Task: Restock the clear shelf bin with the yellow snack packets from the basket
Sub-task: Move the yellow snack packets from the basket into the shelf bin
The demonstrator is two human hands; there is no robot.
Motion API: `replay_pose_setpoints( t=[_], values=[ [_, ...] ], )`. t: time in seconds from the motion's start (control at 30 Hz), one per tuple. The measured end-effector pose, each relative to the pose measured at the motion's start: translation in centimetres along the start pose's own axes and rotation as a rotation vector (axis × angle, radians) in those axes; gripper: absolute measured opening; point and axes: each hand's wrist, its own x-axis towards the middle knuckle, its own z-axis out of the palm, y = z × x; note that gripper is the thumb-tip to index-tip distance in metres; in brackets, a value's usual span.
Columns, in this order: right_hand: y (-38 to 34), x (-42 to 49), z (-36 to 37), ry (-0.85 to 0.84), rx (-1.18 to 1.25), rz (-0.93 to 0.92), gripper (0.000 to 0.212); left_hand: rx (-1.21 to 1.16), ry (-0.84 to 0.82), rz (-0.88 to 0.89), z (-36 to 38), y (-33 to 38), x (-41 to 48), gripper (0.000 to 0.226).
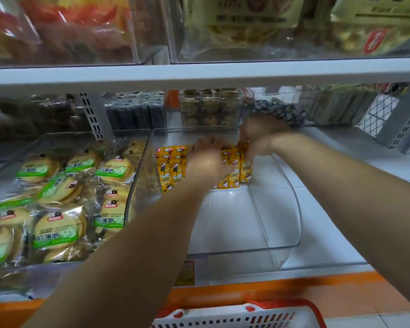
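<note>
Head cam: both hands lining up yellow snack packets (168, 169) at back of clear bin (296, 209).
L hand (206, 159) lies flat on the row, R hand (260, 136) pinches right-end packs. Risk: row may slump fwd if let go unevenly. Bin's front half, frame centre, gives room; upper shelf (199, 74) close overhead; basket (234, 320) at bottom edge.

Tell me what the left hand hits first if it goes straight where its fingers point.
Likely the back wall of the clear bin, just past the yellow packets under the left hand; depth unclear.
</note>
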Motion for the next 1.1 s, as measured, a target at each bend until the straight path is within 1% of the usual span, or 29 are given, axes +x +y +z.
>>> replay_pose_setpoints(
  t=[0.07,0.1,0.2,0.27,0.3,0.33,0.37,0.4,0.47,0.5,0.6,0.63,0.7,0.8,0.87,0.97,1.03,1.1],
  values=[
    [0.3,-0.4,-0.2,-0.017,0.071,-0.004,0.018,0.020,0.003,0.008,0.1,0.1,0.0,0.055],
    [0.6,-0.9,-0.2,0.025,0.153,0.014,0.021,0.031,0.003,0.013,0.2,0.1,0.0,0.056],
    [1.7,-4.3,0.4,0.287,0.378,0.066,0.034,0.039,0.019,0.028,0.4,0.4,0.0,0.056],
    [1.8,-7.8,1.6,0.371,0.557,0.078,0.050,-0.009,0.057,0.062,0.3,0.9,0.4,0.057],
    [1.6,-9.7,2.1,0.368,0.641,0.070,0.057,-0.041,0.069,0.098,0.2,1.2,0.6,0.058],
    [1.3,-11.4,2.6,0.354,0.709,0.049,0.057,-0.069,0.061,0.136,0.1,1.7,0.9,0.059],
    [0.8,-12.8,3.1,0.332,0.760,0.014,0.049,-0.084,0.035,0.172,0.0,2.1,1.1,0.059],
    [0.4,-13.8,3.5,0.311,0.806,-0.019,0.047,-0.076,0.004,0.205,0.1,2.5,1.2,0.057],
    [-0.2,-14.8,4.5,0.300,0.847,-0.045,0.058,-0.023,-0.039,0.246,0.4,2.8,1.5,0.051],
    [-0.5,-15.0,4.9,0.291,0.841,-0.031,0.061,0.001,-0.055,0.248,0.6,2.8,1.6,0.049],
    [-0.6,-15.1,5.8,0.245,0.777,0.020,0.092,0.058,-0.070,0.250,0.9,2.6,1.7,0.047],
    [-0.6,-15.1,6.0,0.228,0.733,0.027,0.099,0.055,-0.064,0.247,1.0,2.6,1.7,0.047],
    [-0.6,-15.1,5.9,0.221,0.681,0.031,0.103,0.049,-0.050,0.244,1.1,2.7,1.7,0.050],
    [-0.8,-15.2,5.6,0.218,0.637,0.036,0.102,0.076,-0.070,0.242,1.0,2.9,1.7,0.053],
    [-0.8,-15.0,5.5,0.203,0.606,0.051,0.101,0.068,-0.139,0.222,0.3,3.3,2.0,0.055],
    [-1.0,-15.4,4.7,0.195,0.521,0.091,0.097,0.012,-0.247,0.175,-2.7,3.9,1.5,0.057],
    [-1.6,-15.9,3.8,0.207,0.408,0.123,0.087,-0.007,-0.269,0.156,-5.7,4.4,-0.3,0.052],
    [-2.4,-16.8,2.6,0.243,0.282,0.156,0.070,-0.063,-0.253,0.168,-9.1,4.8,-3.4,0.039]
  ],
)
